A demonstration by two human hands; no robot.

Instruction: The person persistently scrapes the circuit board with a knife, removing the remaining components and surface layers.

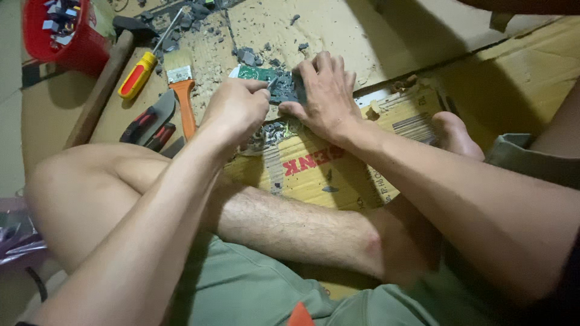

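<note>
A green circuit board (256, 73) lies on the cardboard (338, 30) in front of my crossed legs, with dark grey parts (283, 90) on its near side. My right hand (327, 96) presses flat on the board's right part, fingers spread over it. My left hand (236, 111) is closed around a small metal-tipped tool (272, 82), and its tip touches the board between the two hands. Most of the tool is hidden in my fist. Grey broken chips (273, 128) lie just below my hands.
To the left lie an orange-handled brush (185, 99), red-and-black pliers (150, 122), a yellow-and-red screwdriver (138, 75) and a wooden-handled hammer (101, 89). A red bucket (72, 51) of small parts stands at the top left. More grey debris (248, 57) is scattered beyond the board. My bare foot (454, 134) rests at right.
</note>
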